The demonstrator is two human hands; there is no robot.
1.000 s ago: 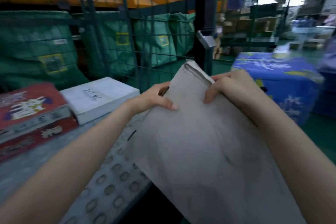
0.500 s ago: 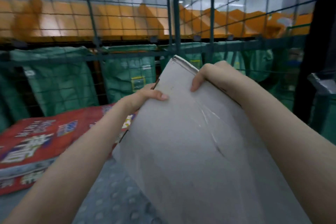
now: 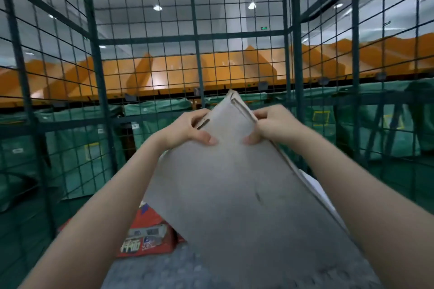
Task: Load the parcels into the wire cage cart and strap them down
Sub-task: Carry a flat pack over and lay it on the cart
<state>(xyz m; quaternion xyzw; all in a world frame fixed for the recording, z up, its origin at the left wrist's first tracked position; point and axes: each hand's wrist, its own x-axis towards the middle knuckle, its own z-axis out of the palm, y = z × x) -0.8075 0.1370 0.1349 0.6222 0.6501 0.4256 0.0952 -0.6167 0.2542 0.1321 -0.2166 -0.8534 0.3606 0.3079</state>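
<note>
A large flat grey cardboard parcel (image 3: 237, 199) fills the middle of the head view, tilted up with its far end raised. My left hand (image 3: 190, 130) grips its far left edge and my right hand (image 3: 270, 126) grips its far right edge. It hangs inside the green wire cage cart (image 3: 197, 37), whose mesh walls rise ahead and on both sides. A red printed box (image 3: 148, 237) lies on the cart's studded grey floor (image 3: 150, 272), partly under the parcel. A white box (image 3: 314, 187) shows just past the parcel's right edge.
Green sacks (image 3: 159, 115) with yellow labels hang behind the mesh beyond the cart. Orange chutes (image 3: 164, 73) run above them. The cart's walls close in left, ahead and right.
The view has swung left and up into the cage. Both hands carried the grey parcel over the red box and lifted its far end; the blue box is out of view.
</note>
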